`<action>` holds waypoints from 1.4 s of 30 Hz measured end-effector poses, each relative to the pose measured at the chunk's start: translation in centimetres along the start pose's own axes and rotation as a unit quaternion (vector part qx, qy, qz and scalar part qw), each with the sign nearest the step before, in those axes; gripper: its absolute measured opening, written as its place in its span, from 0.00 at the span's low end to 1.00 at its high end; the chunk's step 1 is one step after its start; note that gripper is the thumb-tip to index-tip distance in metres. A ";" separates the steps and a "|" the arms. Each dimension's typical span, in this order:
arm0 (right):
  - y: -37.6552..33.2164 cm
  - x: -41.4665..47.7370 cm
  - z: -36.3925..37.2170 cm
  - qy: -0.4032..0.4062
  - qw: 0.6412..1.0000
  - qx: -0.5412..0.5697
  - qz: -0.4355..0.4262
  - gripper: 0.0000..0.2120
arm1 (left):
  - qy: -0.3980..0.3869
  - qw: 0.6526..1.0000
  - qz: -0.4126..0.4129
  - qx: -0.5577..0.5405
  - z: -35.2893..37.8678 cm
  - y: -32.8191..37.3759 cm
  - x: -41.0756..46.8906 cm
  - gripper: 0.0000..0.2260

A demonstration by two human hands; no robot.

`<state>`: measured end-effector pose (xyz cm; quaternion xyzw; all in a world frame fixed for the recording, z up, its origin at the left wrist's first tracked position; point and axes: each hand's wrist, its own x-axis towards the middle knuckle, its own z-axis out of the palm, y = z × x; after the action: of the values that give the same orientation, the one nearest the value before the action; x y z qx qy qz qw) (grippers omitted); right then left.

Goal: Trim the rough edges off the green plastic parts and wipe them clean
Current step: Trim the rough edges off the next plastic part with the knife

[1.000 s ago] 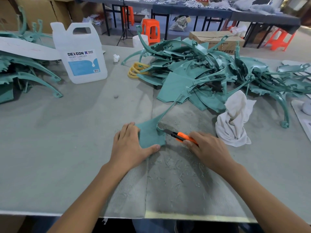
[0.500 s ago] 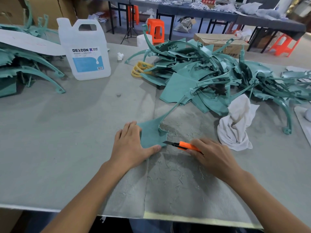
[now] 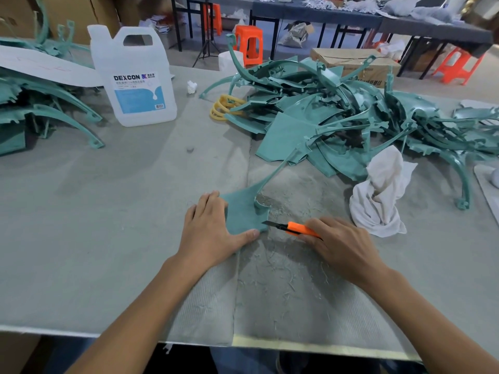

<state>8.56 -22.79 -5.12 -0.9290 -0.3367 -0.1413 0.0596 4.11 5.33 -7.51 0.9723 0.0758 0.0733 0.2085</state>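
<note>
A flat green plastic part point(image 3: 244, 211) with a long thin arm lies on the grey table mat in front of me. My left hand point(image 3: 209, 229) presses flat on its left side, thumb along its near edge. My right hand point(image 3: 341, 245) grips an orange utility knife point(image 3: 293, 228), whose blade tip touches the part's near right corner. A crumpled white rag point(image 3: 378, 195) lies to the right of the knife. A big heap of green plastic parts point(image 3: 351, 117) sits behind the rag.
A white DEXCON jug point(image 3: 135, 76) stands at the back left, beside another stack of green parts point(image 3: 40, 109). Yellow rings point(image 3: 224, 106) lie by the heap. Plastic shavings point(image 3: 283, 271) litter the mat. The table's front edge point(image 3: 297, 344) runs close below my arms.
The knife has slid toward me along the part's right edge, from its upper notch to its near corner. My left hand has stayed pressed on the part.
</note>
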 end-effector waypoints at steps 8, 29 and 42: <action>-0.1 0.3 -0.3 -0.038 0.999 -0.001 0.026 0.25 | -0.006 1.000 -0.007 0.004 0.1 0.0 0.1 0.41; -2.5 -1.1 -1.5 -0.006 0.958 0.212 0.191 0.20 | -0.016 0.995 0.099 0.020 -4.0 -0.2 -2.6 0.36; -7.9 -0.3 -1.3 -0.030 0.925 0.331 0.187 0.16 | 0.041 0.991 0.084 -0.095 -4.6 0.2 -2.2 0.28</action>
<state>2.99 -17.21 -3.81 -0.9065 -0.1858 0.0196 0.3786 1.14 6.56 -3.47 0.9473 -0.0049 0.1369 0.2895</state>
